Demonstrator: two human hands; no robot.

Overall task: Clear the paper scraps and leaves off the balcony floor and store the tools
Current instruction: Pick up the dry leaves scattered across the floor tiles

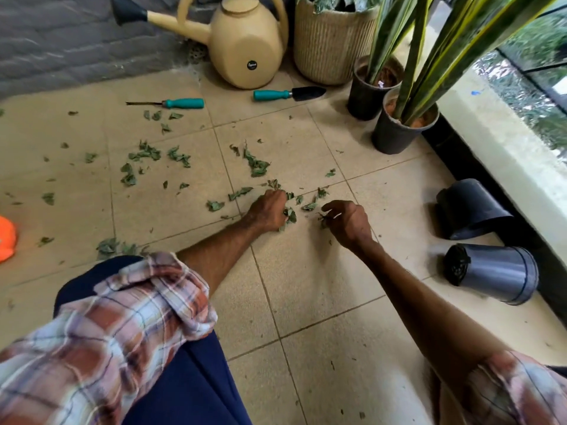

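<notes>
Several torn green leaves [257, 165] lie scattered over the beige tiled floor [306, 280]. My left hand [267, 210] rests low on the floor, its fingers curled round a bunch of leaves [290, 215]. Just to its right, my right hand [348, 222] pinches a small leaf scrap [324, 218] between thumb and fingers. Two teal-handled tools lie farther back: a thin weeder [171, 103] on the left and a hand trowel [290, 94] with a dark blade near the watering can.
A cream watering can [245, 41] and a woven planter [329, 41] stand at the back wall. Two black pots with snake plants [395, 130] stand right of them. Two empty black pots [491, 273] lie on their sides by the ledge. An orange object [6, 239] sits at the left edge.
</notes>
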